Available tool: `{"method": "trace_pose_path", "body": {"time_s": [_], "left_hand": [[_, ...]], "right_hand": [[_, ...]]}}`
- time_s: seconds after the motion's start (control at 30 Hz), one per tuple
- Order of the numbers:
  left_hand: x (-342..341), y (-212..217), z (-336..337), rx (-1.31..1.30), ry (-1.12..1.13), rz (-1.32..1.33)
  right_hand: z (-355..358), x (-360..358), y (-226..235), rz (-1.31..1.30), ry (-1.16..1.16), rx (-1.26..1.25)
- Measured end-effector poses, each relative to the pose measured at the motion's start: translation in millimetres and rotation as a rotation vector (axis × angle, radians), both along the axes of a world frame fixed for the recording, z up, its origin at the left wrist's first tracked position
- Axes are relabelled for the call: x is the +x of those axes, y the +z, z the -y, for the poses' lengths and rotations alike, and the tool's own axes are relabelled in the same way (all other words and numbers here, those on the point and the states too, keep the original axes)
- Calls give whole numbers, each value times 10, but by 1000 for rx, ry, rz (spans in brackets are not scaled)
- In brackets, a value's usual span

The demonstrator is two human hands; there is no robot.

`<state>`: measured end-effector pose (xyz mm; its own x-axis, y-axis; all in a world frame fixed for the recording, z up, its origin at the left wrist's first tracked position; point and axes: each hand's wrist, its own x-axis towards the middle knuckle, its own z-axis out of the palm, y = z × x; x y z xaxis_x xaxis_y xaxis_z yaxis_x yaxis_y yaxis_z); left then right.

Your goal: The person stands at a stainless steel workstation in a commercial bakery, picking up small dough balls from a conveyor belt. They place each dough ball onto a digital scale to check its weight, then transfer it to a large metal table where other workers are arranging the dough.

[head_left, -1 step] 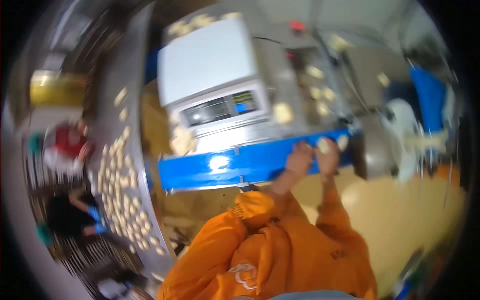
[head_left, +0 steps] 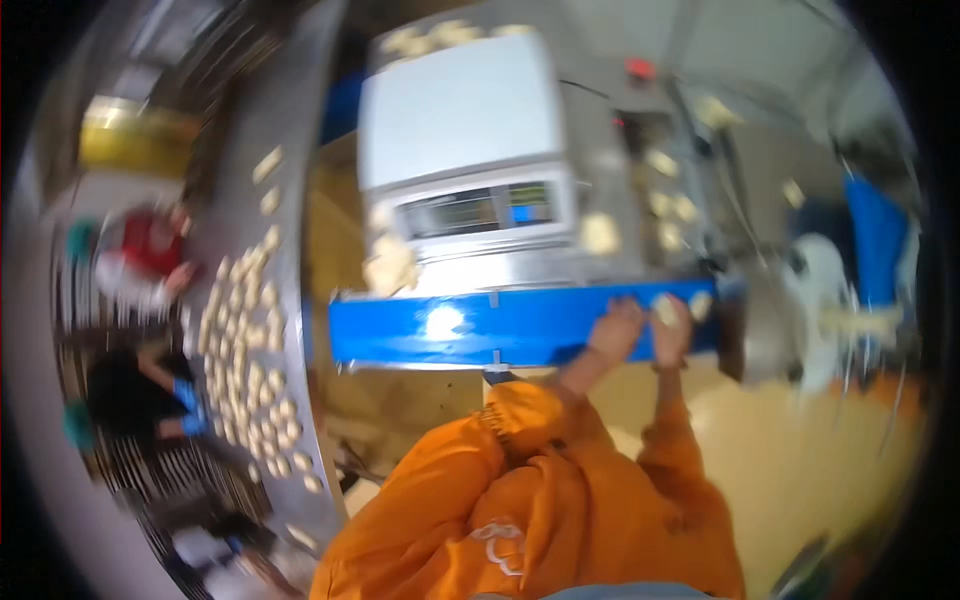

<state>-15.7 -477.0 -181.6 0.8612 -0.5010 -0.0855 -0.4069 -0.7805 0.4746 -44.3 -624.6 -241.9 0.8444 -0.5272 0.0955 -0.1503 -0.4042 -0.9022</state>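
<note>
Right hand (head_left: 672, 342), right of centre in frame: fingers curled round a pale, rounded dough piece (head_left: 665, 311), partly closed; exact finger placement blurred. Left hand (head_left: 618, 332) just beside it, fingers bent down at the long, glossy blue belt (head_left: 560, 312); can't tell how closed or whether it has hold of anything. A second pale dough lump (head_left: 701, 305) sits at the belt's right end, near the right hand. White, flat-topped digital scale (head_left: 460, 120), upper centre. Grey metal table (head_left: 305, 400), frame left, carries many small dough pieces (head_left: 235, 345).

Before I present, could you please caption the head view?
Left hand and right hand with dough at a blue belt beside a scale.
</note>
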Motion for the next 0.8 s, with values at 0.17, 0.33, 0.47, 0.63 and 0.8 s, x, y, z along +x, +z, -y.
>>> {"method": "trace_pose_path", "body": {"time_s": [0.17, 0.33, 0.47, 0.63, 0.8], "left_hand": [[177, -146, -307, -54, -66, -213], [514, 40, -1378, -519, -12, -737], [-238, 709, -2965, -1097, 317, -798], [-2231, 1415, -5085, -1289, 818, -270], [-4641, 1884, -6616, -1145, 1624, 172]], "right_hand": [[85, -425, 259, -264, 53, 971], [-431, -443, 886, -334, 294, 1363], [-1548, -127, 1474, -440, 791, 1167], [-3543, 32, 2063, -544, 1230, 1053], [-5578, -417, 2257, -617, 1516, 1069]]}}
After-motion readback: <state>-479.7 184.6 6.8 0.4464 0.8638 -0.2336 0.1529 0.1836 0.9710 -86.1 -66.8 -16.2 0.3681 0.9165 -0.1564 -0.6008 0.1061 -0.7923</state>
